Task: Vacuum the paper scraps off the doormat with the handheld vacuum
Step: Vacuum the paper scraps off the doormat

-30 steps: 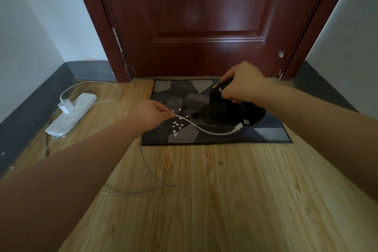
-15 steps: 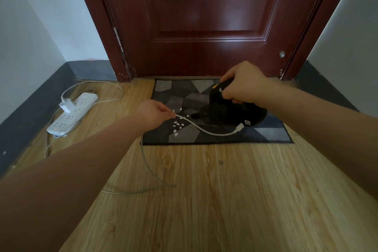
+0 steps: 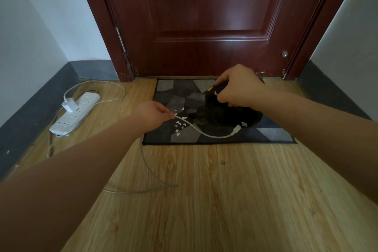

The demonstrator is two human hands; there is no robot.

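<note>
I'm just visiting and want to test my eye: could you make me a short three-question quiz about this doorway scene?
1. True or false: the white paper scraps lie on the grey patterned doormat.
2. Which hand has its grip on the black handheld vacuum: A) left hand, B) right hand?
3. Fill in: the left hand pinches the thin white charging ____, whose plug end lies beside the vacuum.

Key: 1 true; 2 B; 3 cable. The white power strip sits on the wooden floor, left of the doormat.
</note>
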